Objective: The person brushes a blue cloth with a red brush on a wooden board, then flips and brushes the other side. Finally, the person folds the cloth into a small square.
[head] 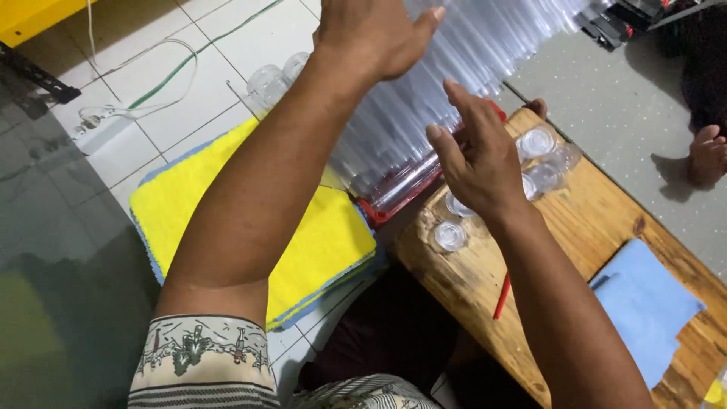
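Reaching with spread fingers, left hand [375, 34] and right hand [477, 155] flank a tall, ribbed stack of clear plastic cups [424, 98], gripping nothing.

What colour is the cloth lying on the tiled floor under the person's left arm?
Bright yellow cloth, edged in blue; the head view shows it clearly.

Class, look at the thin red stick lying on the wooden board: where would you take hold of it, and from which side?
Pinch the red stick near its visible lower half, coming from above. It lies flat on the wooden board, its upper end hidden under the right hand's forearm, and a thin rod likely suits a fingertip pinch across its width.
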